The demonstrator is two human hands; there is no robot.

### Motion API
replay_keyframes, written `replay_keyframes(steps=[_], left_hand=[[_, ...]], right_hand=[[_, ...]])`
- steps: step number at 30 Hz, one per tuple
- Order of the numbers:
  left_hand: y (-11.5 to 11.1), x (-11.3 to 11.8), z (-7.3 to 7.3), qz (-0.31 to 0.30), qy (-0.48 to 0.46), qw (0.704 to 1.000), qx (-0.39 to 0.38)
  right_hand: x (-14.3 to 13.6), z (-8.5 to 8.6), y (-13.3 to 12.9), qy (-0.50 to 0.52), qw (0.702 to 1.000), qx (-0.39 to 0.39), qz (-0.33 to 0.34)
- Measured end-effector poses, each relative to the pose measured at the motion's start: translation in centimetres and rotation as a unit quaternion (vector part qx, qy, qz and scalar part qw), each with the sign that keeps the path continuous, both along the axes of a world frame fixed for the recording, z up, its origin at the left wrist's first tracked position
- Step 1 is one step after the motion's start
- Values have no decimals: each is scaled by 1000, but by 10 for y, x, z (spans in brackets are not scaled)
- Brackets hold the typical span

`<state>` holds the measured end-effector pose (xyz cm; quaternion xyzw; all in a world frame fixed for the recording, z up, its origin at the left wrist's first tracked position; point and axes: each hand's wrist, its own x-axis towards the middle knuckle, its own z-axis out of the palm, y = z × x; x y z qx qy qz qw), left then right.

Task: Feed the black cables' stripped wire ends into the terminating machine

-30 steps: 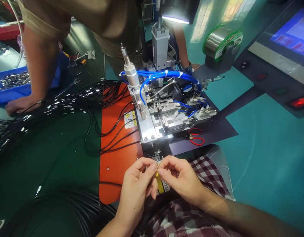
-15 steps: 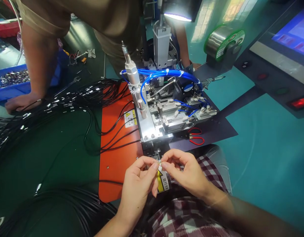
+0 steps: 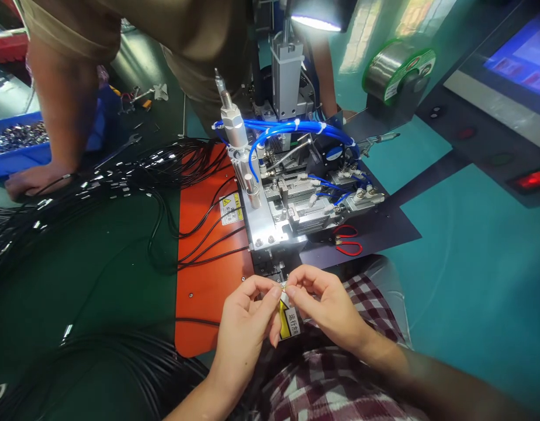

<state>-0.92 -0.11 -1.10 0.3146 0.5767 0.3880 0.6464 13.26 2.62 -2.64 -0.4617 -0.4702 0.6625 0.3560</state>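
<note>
My left hand (image 3: 248,318) is closed in a pinch, thumb against forefinger, at the near end of the machine. A black cable (image 3: 197,321) runs from the left to behind this hand, and its end seems to be between the fingers. Fingertip to fingertip with it, my right hand (image 3: 325,304) pinches thin yellowish wires (image 3: 283,287) at the cable's end; they are mostly hidden. Just beyond both hands stands the metal soldering machine (image 3: 291,193) with blue air hoses. Several black cables lie across its orange plate (image 3: 208,292) into its side.
Bundles of black cables (image 3: 121,181) cover the green table at left. A co-worker's hand (image 3: 37,178) rests there beside a blue bin (image 3: 16,158) of small metal parts. Red-handled scissors (image 3: 349,248) lie right of the machine, under a solder spool (image 3: 397,73) and control panel (image 3: 484,123).
Both hands keep almost the same place and pinch, with only slight fingertip movement. The view has shifted very slightly.
</note>
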Motion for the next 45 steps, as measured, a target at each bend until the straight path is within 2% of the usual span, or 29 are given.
replay_keyframes(steps=[5,12,14,18,25,27,30,31,37,41,45], left_hand=[[0,1,2,2,9,1000,-6],[-1,2,1,6,2,1000,3],[-2,2,0,14,3,1000,14],[-2,1,-3,13,-4,1000,17],[-2,1,-1,17,-31,999,19],[-2,1,0,22,-43,999,19],[0,1,1,12,-56,998,21],[0,1,1,6,-60,998,22],[3,-1,-1,-20,-113,993,10],[4,-1,-1,-25,-126,992,5],[8,-4,5,-61,-76,995,5]], right_hand=[[3,-2,-1,-41,999,20,-5],[3,-2,-1,-134,979,152,4],[4,-2,0,-109,986,122,22],[6,-4,1,5,999,12,46],[4,-1,1,76,993,-68,56],[5,0,-1,54,996,-38,57],[8,1,-1,-15,998,53,42],[8,1,-1,-21,997,57,41],[6,-1,3,91,991,-70,65],[4,-2,2,103,989,-87,64],[9,-2,7,94,992,-69,55]])
